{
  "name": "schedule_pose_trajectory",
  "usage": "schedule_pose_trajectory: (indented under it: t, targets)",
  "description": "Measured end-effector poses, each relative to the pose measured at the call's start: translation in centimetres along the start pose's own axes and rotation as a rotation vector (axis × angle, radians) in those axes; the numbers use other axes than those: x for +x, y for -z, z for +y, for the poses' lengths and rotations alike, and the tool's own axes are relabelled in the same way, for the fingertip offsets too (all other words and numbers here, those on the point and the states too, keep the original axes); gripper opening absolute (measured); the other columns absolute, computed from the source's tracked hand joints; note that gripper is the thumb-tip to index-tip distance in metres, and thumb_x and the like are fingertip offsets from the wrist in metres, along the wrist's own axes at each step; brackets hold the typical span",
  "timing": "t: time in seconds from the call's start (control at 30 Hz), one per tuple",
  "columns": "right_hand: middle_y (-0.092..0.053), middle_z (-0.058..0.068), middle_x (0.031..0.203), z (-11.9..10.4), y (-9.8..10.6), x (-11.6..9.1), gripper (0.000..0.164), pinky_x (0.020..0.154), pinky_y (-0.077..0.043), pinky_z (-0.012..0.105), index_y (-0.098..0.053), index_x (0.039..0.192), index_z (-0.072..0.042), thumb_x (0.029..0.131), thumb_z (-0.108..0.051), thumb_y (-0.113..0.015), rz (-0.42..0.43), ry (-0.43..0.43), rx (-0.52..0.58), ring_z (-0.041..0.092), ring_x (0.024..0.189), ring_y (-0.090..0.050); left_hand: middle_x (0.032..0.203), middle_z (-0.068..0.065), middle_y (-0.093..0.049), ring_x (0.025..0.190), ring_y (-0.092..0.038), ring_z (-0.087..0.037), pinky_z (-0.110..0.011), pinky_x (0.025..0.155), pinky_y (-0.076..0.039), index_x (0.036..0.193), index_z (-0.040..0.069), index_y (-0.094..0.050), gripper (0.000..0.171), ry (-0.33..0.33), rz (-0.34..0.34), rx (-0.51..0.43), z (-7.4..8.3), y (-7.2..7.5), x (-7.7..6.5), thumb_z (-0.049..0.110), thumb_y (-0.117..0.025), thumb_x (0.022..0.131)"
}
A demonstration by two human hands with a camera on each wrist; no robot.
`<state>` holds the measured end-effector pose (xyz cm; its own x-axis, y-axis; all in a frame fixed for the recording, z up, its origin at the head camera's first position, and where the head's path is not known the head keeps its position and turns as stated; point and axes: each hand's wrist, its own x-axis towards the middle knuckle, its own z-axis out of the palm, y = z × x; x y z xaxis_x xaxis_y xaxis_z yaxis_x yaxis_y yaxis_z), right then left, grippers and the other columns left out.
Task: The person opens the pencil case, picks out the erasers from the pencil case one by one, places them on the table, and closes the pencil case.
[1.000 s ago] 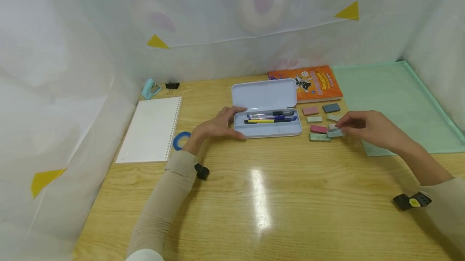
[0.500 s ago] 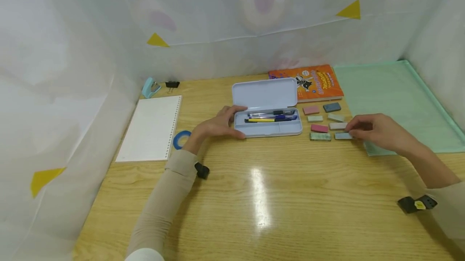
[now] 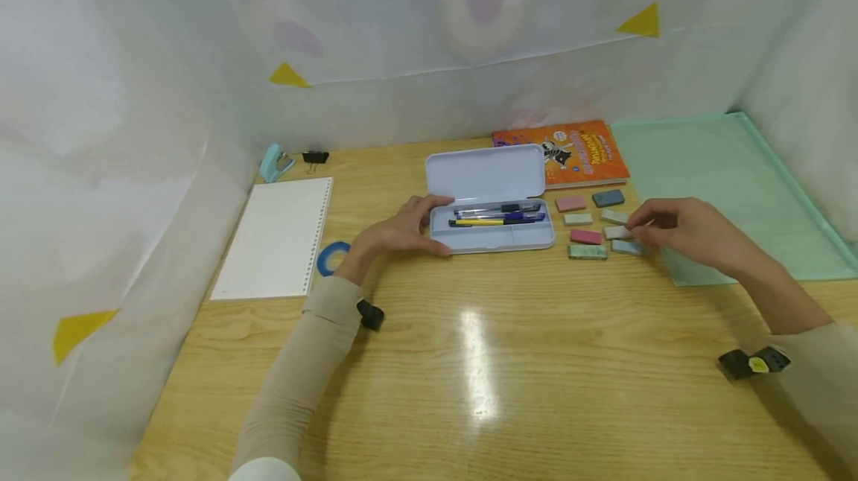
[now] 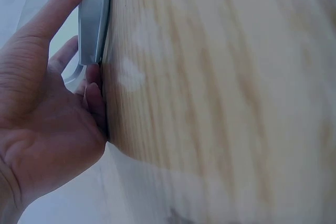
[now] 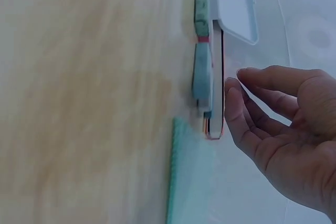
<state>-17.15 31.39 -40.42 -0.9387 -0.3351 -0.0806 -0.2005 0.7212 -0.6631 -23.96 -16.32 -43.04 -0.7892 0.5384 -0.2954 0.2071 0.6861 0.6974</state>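
My left hand point(image 3: 398, 231) grips the left end of an open pale blue pencil case point(image 3: 476, 246), thumb at its front and fingers behind. In the left wrist view the thumb lies along the case point(image 4: 93, 30). Several pens point(image 3: 499, 215) lie in its back compartment. My right hand point(image 3: 693, 231) hovers over the erasers at the right, fingertips close by a white eraser point(image 3: 615, 233) and a pale blue eraser point(image 3: 625, 247). In the right wrist view the right hand point(image 5: 286, 114) has thumb and fingers loosely bent, apart from the erasers below, nothing between them.
Around these lie a green marbled eraser point(image 3: 587, 252), pink erasers point(image 3: 571, 203) and a dark blue eraser point(image 3: 608, 199). An orange book point(image 3: 590, 157) and green mat point(image 3: 731, 183) are behind. Leftward are blue tape point(image 3: 325, 260), a notebook point(image 3: 275, 239), a stapler point(image 3: 273, 163) and a binder clip point(image 3: 315, 158).
The pale blue eraser, which overlapped the white one a second ago, now lies in front of it. My right hand moved right, then back left and slightly up. My left hand stays on the case.
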Motion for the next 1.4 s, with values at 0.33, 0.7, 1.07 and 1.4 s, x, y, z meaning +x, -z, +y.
schedule_pose_trajectory:
  t: [0.33, 0.7, 1.07, 1.4]
  targets:
    - [-0.069, 0.016, 0.121, -3.8, -1.5, 4.0, 0.029, 0.078, -0.051, 0.019, -0.066, 0.13, -0.004, 0.105, -0.019, -0.065, 0.113, 0.089, 0.146, 0.013, 0.098, -0.066, 0.157, -0.015, -0.026, 0.137, -0.039, -0.033, -0.053, 0.114, -0.037, 0.162, 0.034, -0.028, 0.096, 0.019, 0.01, 0.049, 0.7, -0.1, -0.6, 0.046, -0.085, 0.086]
    - [-0.056, 0.022, 0.143, -6.9, -4.3, 10.9, 0.047, 0.103, -0.046, 0.033, -0.048, 0.149, -0.001, 0.106, -0.016, -0.061, 0.227, 0.045, 0.352, 0.033, 0.127, -0.055, 0.146, -0.01, -0.046, 0.128, -0.049, -0.028, -0.046, 0.11, -0.042, 0.159, 0.013, -0.025, 0.102, 0.008, 0.119, -0.037, 0.0, 0.5, -2.6, 0.035, -0.09, 0.083]
    - [-0.015, 0.009, 0.172, -9.5, -5.4, 13.7, 0.05, 0.119, -0.033, 0.047, -0.051, 0.146, 0.002, 0.111, -0.034, -0.049, 0.226, -0.153, 0.755, 0.033, 0.14, -0.045, 0.144, -0.009, -0.04, 0.131, -0.041, -0.028, -0.048, 0.112, -0.039, 0.157, 0.017, -0.039, 0.095, 0.016, 0.076, 0.082, -1.1, 0.2, -2.0, 0.045, -0.089, 0.081]
    - [-0.073, -0.001, 0.124, -9.2, -5.9, 11.5, 0.036, 0.098, -0.047, 0.039, -0.077, 0.121, -0.011, 0.108, -0.038, -0.057, 0.033, 0.145, 0.421, 0.003, 0.104, -0.06, 0.144, -0.013, -0.042, 0.131, -0.038, -0.031, -0.05, 0.113, -0.035, 0.153, 0.011, -0.036, 0.096, 0.008, 0.065, 0.125, -1.0, 0.3, -1.5, 0.043, -0.089, 0.081]
